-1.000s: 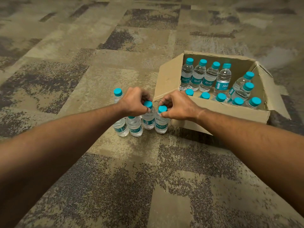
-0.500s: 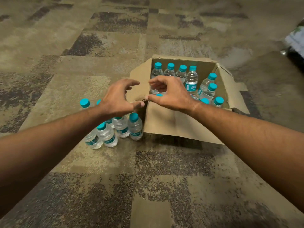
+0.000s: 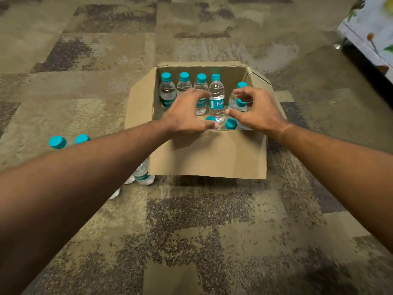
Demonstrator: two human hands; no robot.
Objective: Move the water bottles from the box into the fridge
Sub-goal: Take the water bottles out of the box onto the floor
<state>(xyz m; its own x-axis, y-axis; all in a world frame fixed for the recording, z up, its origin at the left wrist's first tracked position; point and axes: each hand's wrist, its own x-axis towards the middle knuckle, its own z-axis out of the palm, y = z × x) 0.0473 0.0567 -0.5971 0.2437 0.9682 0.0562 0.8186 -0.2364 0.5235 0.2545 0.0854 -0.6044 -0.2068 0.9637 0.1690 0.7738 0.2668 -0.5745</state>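
An open cardboard box (image 3: 208, 158) stands on the carpet and holds several clear water bottles (image 3: 216, 96) with teal caps. Both of my hands hover over the box's open top. My left hand (image 3: 187, 112) has its fingers spread above the middle bottles and holds nothing. My right hand (image 3: 256, 110) is spread above the bottles at the box's right side, also holding nothing. Several more bottles (image 3: 143, 174) stand on the floor left of the box, mostly hidden behind my left forearm. The fridge is out of view.
Patterned carpet (image 3: 191, 231) surrounds the box on every side. The box flaps (image 3: 138, 103) splay outward at left and right. A floral-patterned piece of furniture (image 3: 370, 28) with a dark base sits at the top right corner.
My hands let go of the bottles on the floor and moved right and forward over the box. The view shifted right, bringing the box to the centre.
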